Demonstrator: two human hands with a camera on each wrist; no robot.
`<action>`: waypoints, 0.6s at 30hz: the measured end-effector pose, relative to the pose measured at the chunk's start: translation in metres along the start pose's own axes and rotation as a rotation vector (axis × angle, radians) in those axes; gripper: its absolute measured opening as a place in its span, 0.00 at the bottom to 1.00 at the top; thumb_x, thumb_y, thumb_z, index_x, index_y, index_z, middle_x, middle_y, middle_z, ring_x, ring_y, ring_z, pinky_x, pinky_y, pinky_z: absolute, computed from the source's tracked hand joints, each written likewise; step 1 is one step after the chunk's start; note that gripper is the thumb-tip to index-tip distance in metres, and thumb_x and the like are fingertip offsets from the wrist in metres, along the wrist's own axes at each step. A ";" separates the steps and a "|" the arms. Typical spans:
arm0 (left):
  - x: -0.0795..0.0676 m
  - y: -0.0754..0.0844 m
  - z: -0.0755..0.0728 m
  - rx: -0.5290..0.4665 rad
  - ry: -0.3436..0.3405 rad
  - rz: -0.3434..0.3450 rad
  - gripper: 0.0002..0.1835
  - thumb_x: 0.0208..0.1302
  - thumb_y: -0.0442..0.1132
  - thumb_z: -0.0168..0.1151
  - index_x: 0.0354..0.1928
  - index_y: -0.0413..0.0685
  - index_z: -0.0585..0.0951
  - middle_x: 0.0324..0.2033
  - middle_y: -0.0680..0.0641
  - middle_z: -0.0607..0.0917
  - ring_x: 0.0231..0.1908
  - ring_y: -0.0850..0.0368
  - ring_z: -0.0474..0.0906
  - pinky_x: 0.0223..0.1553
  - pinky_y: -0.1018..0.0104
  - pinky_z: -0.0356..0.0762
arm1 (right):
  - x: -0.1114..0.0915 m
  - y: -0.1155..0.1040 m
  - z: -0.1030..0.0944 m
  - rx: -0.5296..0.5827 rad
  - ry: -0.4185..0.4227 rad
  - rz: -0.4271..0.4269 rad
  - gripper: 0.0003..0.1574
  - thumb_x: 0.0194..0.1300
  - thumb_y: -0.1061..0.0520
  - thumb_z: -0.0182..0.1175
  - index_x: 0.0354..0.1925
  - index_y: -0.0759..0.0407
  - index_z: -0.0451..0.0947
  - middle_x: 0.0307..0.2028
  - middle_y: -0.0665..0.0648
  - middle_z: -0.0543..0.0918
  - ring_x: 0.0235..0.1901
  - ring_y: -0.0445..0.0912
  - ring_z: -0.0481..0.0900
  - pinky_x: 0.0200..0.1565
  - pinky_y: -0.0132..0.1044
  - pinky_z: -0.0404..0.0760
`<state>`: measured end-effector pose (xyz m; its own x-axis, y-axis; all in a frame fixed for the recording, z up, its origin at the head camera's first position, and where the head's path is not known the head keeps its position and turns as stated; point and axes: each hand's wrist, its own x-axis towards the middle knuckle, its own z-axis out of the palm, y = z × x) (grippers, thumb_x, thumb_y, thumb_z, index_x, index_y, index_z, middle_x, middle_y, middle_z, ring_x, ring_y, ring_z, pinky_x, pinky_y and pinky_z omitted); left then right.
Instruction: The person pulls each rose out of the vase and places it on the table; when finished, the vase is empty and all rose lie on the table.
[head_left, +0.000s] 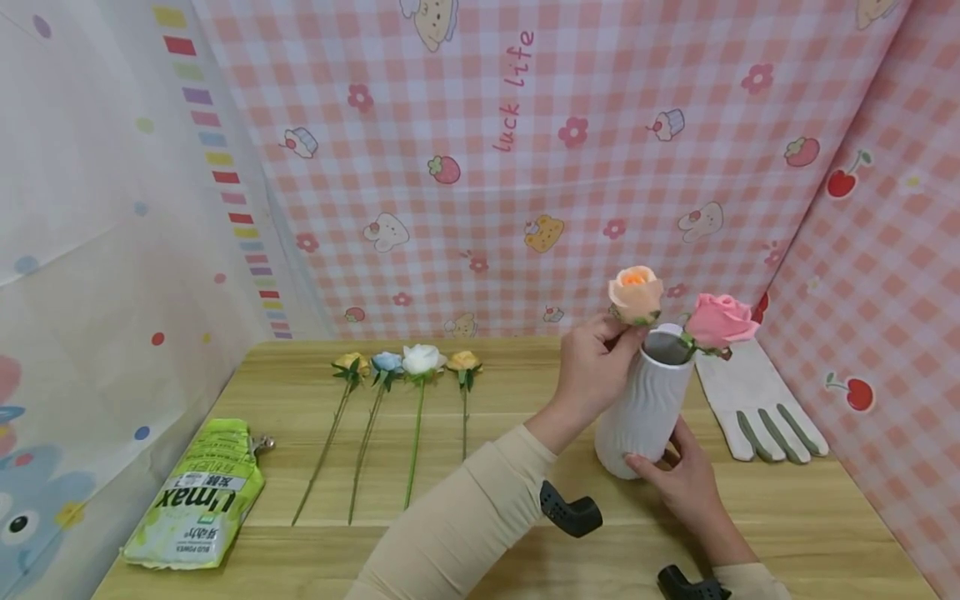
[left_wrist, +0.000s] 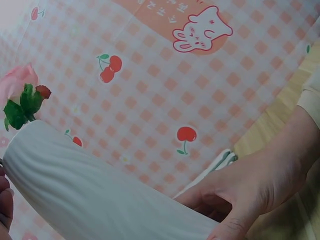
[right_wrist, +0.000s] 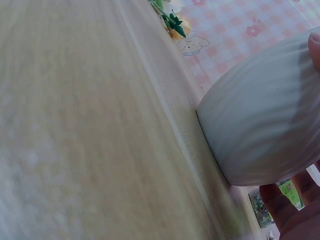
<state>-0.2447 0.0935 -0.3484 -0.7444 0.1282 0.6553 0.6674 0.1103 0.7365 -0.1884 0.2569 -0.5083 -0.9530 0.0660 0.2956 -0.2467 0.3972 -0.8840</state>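
Note:
A white ribbed vase [head_left: 647, 408] stands on the right part of the table, with a pink rose [head_left: 722, 321] leaning out over its rim. At the vase mouth my left hand [head_left: 596, 367] pinches a peach rose [head_left: 636, 296] just below its bloom; the rest of that stem is hidden by the hand and vase. My right hand [head_left: 688, 482] grips the vase low down, thumb in front and fingers behind. In the left wrist view the right hand [left_wrist: 250, 185] lies against the vase [left_wrist: 95, 185]. The right wrist view shows the vase's base [right_wrist: 265, 115] on the table.
Left of the vase lie a yellow rose [head_left: 349, 364], a blue rose [head_left: 387, 362], a white rose [head_left: 423, 360] and an orange-yellow rose [head_left: 464, 362]. A green-and-white bag [head_left: 197, 500] with a metal clip is far left. A white glove [head_left: 753, 392] lies behind the vase, right. Patterned cloth walls surround the table.

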 end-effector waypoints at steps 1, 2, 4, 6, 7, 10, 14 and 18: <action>0.000 0.000 0.000 0.002 0.007 0.004 0.08 0.66 0.37 0.62 0.35 0.41 0.87 0.24 0.52 0.82 0.21 0.73 0.70 0.22 0.79 0.71 | 0.000 0.000 0.000 -0.003 0.001 -0.001 0.51 0.55 0.58 0.72 0.71 0.53 0.56 0.63 0.59 0.69 0.57 0.31 0.66 0.48 0.21 0.72; 0.001 0.000 0.000 0.001 0.014 0.006 0.08 0.66 0.37 0.62 0.34 0.41 0.87 0.22 0.52 0.81 0.20 0.73 0.69 0.20 0.78 0.70 | 0.000 0.000 0.000 -0.004 0.002 -0.002 0.51 0.55 0.58 0.72 0.71 0.53 0.56 0.63 0.59 0.69 0.57 0.31 0.66 0.48 0.21 0.71; 0.003 0.002 -0.001 -0.019 0.027 0.024 0.09 0.66 0.37 0.62 0.33 0.41 0.86 0.19 0.52 0.80 0.18 0.71 0.68 0.18 0.77 0.68 | 0.000 0.001 0.000 0.004 0.005 -0.003 0.51 0.55 0.58 0.72 0.71 0.53 0.57 0.63 0.59 0.69 0.56 0.31 0.66 0.48 0.21 0.72; 0.005 0.004 -0.003 -0.035 0.040 0.041 0.09 0.66 0.37 0.61 0.32 0.40 0.86 0.18 0.51 0.80 0.17 0.70 0.67 0.17 0.76 0.68 | 0.000 0.001 0.000 0.011 0.006 -0.003 0.51 0.54 0.59 0.72 0.71 0.54 0.57 0.62 0.60 0.69 0.56 0.31 0.67 0.48 0.21 0.72; 0.006 0.005 -0.004 -0.042 0.047 0.049 0.09 0.67 0.37 0.61 0.32 0.40 0.86 0.18 0.50 0.81 0.17 0.69 0.68 0.17 0.75 0.68 | 0.001 0.002 0.000 0.015 0.006 -0.003 0.51 0.54 0.59 0.72 0.71 0.54 0.57 0.62 0.60 0.69 0.56 0.31 0.67 0.48 0.21 0.72; 0.009 0.009 -0.008 -0.108 0.062 0.067 0.10 0.67 0.36 0.60 0.33 0.37 0.85 0.22 0.45 0.83 0.20 0.64 0.74 0.21 0.75 0.73 | 0.001 0.003 0.001 0.026 0.005 -0.004 0.51 0.54 0.60 0.72 0.71 0.54 0.57 0.63 0.60 0.69 0.56 0.31 0.67 0.48 0.22 0.73; 0.015 0.017 -0.017 -0.196 0.089 0.089 0.09 0.68 0.32 0.58 0.37 0.31 0.83 0.27 0.38 0.84 0.25 0.50 0.81 0.30 0.71 0.80 | 0.001 0.004 0.001 0.022 0.005 -0.014 0.52 0.54 0.59 0.72 0.71 0.54 0.57 0.63 0.59 0.69 0.56 0.31 0.67 0.48 0.22 0.73; 0.018 0.031 -0.029 -0.270 0.136 0.104 0.10 0.69 0.29 0.55 0.40 0.27 0.82 0.26 0.34 0.83 0.26 0.42 0.81 0.31 0.64 0.83 | 0.001 0.005 0.000 0.018 0.011 -0.036 0.52 0.54 0.60 0.73 0.70 0.54 0.57 0.62 0.58 0.69 0.56 0.32 0.67 0.48 0.22 0.73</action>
<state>-0.2383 0.0708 -0.3089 -0.6806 -0.0103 0.7326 0.7238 -0.1648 0.6701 -0.1903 0.2586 -0.5128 -0.9415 0.0619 0.3314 -0.2842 0.3829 -0.8790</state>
